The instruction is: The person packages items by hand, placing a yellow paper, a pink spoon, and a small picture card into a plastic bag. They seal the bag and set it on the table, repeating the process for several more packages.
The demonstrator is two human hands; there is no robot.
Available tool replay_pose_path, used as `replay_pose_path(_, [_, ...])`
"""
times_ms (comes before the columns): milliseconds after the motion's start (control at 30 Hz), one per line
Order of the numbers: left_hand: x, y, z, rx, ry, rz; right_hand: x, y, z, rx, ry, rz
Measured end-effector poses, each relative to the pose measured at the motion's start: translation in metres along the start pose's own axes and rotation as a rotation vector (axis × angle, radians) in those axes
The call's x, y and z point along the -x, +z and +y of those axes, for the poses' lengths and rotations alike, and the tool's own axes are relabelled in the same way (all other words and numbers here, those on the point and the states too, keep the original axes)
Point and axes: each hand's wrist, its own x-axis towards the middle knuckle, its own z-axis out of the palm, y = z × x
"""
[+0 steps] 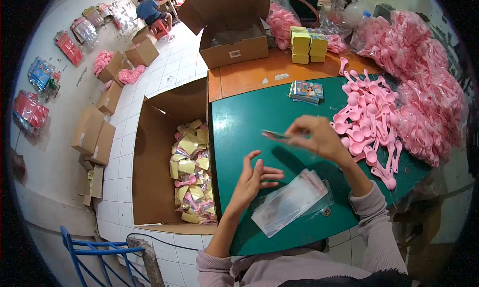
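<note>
Over the green table [239,132], my right hand [312,135] pinches a thin card [274,135], seen nearly edge-on and smeared by motion. A bit of pink shows at the card's edge; whether a spoon is held with it I cannot make out. My left hand [254,179] is empty, its fingers spread, just left of a pile of clear plastic bags [289,202]. Right of my right hand lies a heap of pink measuring spoons [366,115]. A small stack of printed cards [307,91] sits beyond my hands.
At my left stands a deep carton [159,162] holding many packed pouches [189,167]. An open box [234,52] and yellow card stacks [308,46] are at the back. Bagged pink spoons [419,82] bulge along the right. A person [149,11] sits far off.
</note>
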Motion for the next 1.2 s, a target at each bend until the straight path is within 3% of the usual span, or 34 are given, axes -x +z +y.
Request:
replay_pose_path(67, [-0.002, -0.004, -0.009, 0.074, -0.030, -0.051, 0.002, 0.009, 0.002, 0.010, -0.068, -0.089])
replay_pose_path(133, [-0.001, -0.009, -0.013, 0.026, -0.098, 0.034, 0.005, 0.016, 0.009, 0.106, -0.310, -0.462])
replay_pose_path(200, [0.006, -0.011, -0.014, 0.057, -0.115, 0.006, 0.008, 0.026, 0.007, 0.033, -0.235, -0.503])
replay_pose_path(267, [0.012, -0.015, -0.018, 0.000, -0.110, -0.046, 0.012, 0.041, 0.014, 0.437, -0.238, -0.321])
replay_pose_path(333, [0.016, -0.015, -0.020, -0.025, -0.100, -0.038, 0.014, 0.051, 0.014, 0.447, -0.190, -0.313])
replay_pose_path(400, [0.018, -0.015, -0.022, -0.047, -0.087, -0.032, 0.014, 0.059, 0.015, 0.470, -0.256, -0.107])
replay_pose_path(500, [0.018, -0.015, -0.021, -0.105, -0.068, -0.021, 0.019, 0.051, -0.003, 0.236, -0.213, -0.225])
replay_pose_path(667, [0.018, -0.012, -0.026, -0.055, -0.056, 0.014, 0.034, 0.062, -0.018, 0.266, -0.236, -0.284])
replay_pose_path(800, [0.016, -0.009, -0.024, 0.081, -0.070, 0.068, 0.034, 0.069, -0.020, 0.453, -0.328, -0.183])
replay_pose_path(967, [0.011, -0.010, -0.019, -0.069, 0.048, 0.062, 0.036, 0.073, -0.022, 0.743, -0.439, -0.075])
replay_pose_path(1067, [0.006, -0.012, -0.022, -0.215, 0.075, 0.141, 0.036, 0.058, -0.020, 0.522, -0.442, -0.134])
replay_pose_path(1133, [0.009, -0.010, -0.016, -0.235, 0.066, 0.181, 0.034, 0.028, -0.010, 0.090, -0.366, -0.253])
replay_pose_path(1200, [0.012, -0.011, -0.013, -0.254, 0.055, 0.226, 0.034, -0.022, 0.023, -0.216, -0.142, -0.254])
